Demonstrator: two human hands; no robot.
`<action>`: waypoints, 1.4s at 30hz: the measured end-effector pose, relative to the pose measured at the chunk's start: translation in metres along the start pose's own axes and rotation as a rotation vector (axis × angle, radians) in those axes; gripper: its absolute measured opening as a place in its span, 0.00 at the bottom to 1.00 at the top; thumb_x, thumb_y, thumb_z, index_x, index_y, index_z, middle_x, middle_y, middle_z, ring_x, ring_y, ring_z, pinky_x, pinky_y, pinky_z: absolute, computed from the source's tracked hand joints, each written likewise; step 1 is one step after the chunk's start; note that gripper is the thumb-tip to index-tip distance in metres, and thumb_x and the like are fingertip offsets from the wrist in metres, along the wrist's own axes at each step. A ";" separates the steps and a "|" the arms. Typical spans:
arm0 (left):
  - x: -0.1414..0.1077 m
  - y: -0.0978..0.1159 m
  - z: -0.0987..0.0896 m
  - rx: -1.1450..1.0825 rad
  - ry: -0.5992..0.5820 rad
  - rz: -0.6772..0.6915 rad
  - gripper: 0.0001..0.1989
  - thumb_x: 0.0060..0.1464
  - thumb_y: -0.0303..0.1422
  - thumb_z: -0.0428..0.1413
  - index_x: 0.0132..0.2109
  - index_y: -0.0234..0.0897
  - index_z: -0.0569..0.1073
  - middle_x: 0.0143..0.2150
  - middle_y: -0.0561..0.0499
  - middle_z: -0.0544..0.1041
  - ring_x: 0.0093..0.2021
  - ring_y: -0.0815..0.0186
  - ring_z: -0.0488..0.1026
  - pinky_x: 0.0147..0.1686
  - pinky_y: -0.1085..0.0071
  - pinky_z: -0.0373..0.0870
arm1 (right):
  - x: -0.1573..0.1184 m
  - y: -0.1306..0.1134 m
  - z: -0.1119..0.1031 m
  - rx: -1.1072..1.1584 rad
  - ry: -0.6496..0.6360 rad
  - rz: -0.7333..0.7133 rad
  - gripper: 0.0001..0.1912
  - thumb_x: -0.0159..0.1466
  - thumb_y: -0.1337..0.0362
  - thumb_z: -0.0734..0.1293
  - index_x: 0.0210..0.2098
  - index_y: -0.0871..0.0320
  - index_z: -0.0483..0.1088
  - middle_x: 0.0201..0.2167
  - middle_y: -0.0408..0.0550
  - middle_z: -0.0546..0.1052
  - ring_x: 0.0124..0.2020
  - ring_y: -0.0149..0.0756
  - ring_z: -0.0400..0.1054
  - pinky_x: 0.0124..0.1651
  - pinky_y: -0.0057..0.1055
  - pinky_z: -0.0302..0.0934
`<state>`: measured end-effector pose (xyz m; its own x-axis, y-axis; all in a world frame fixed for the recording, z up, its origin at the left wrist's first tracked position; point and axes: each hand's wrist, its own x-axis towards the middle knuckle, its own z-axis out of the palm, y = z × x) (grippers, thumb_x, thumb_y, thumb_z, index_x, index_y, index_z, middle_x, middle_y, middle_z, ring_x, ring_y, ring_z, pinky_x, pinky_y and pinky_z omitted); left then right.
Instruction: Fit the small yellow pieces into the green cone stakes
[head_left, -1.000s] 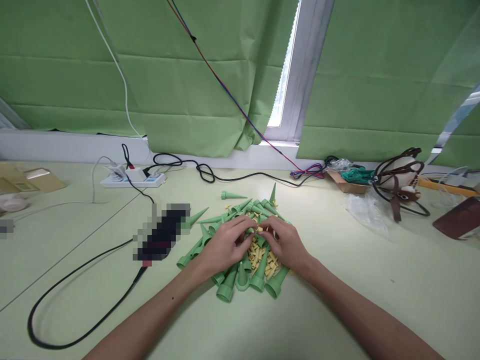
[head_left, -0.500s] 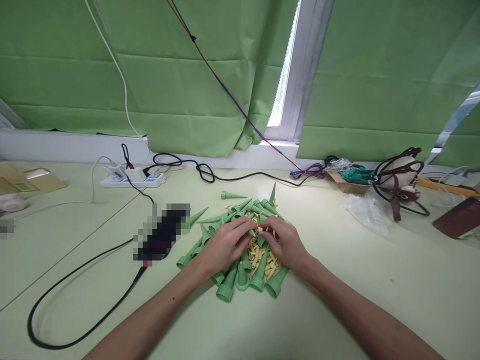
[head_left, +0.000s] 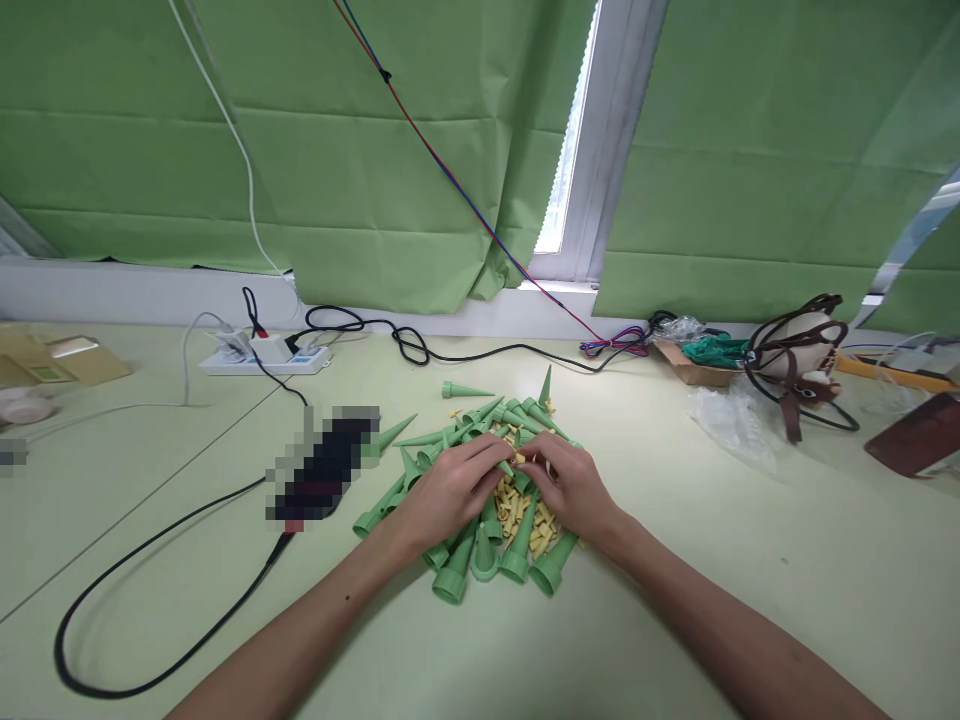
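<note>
My left hand is closed on a green plastic spike, whose pointed tip sticks out past the fingertips. My right hand pinches a small yellow plastic piece close to that spike; the fingertips of both hands nearly meet, and whether the two parts touch I cannot tell. Around and under the hands lies a pile of hollow green cone-shaped spikes. Small yellow tube-like pieces are heaped among them, partly covered by my hands.
Left of the pile lies a blurred-out dark device on a looping black cable. A power strip stands behind it. To the right are clear plastic bags, a cardboard box and a small bag with brown handles.
Very little differs. The spike tip at my left fingertips has shifted slightly downward; both hands stay in place over the pile.
</note>
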<state>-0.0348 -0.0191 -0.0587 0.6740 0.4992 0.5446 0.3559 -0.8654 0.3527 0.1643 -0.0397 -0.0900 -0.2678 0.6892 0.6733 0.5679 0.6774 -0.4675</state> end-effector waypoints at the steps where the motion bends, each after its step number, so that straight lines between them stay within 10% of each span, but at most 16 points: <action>1: 0.000 0.000 0.000 0.000 -0.003 0.001 0.12 0.64 0.23 0.46 0.51 0.38 0.69 0.45 0.45 0.74 0.44 0.62 0.73 0.39 0.69 0.70 | 0.000 0.000 0.000 -0.002 -0.003 0.001 0.04 0.68 0.68 0.61 0.39 0.56 0.68 0.32 0.47 0.74 0.31 0.35 0.68 0.32 0.29 0.60; 42: -0.001 -0.002 0.000 -0.052 0.025 0.003 0.14 0.63 0.21 0.46 0.51 0.39 0.70 0.46 0.45 0.74 0.44 0.64 0.72 0.41 0.70 0.69 | 0.000 0.000 -0.001 0.000 -0.024 0.006 0.05 0.70 0.65 0.60 0.39 0.56 0.68 0.31 0.47 0.73 0.31 0.36 0.67 0.33 0.31 0.60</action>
<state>-0.0360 -0.0179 -0.0599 0.6583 0.4983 0.5642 0.3196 -0.8636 0.3899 0.1646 -0.0397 -0.0896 -0.2835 0.6990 0.6565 0.5694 0.6736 -0.4713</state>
